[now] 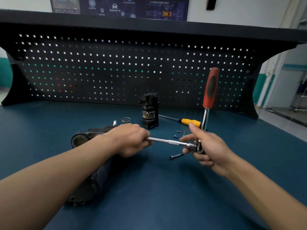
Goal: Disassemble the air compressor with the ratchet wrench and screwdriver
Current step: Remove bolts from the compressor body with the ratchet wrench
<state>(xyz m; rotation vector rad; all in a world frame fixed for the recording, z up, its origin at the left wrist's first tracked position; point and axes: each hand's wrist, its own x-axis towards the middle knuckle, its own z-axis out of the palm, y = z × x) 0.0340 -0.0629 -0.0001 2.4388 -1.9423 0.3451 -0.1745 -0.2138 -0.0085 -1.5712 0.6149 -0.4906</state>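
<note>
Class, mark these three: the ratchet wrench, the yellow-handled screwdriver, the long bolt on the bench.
ratchet wrench (211,87): head view, on its red grip.
yellow-handled screwdriver (191,122): head view, on its yellow handle.
long bolt (177,155): head view, on its shank.

Your left forearm covers the middle of the air compressor (99,176), lower left of centre. The left end of the extension bar (166,141) is enclosed in your left hand (131,138). The head of the ratchet wrench (211,87) sits mostly behind the fingers (187,139) of your right hand (204,150). The rear of the screwdriver (187,122) handle is hidden behind the wrench shaft. The small screws (177,133) are too small to identify by head type. The poster (119,7) is cut off by the top edge; its text is illegible.
</note>
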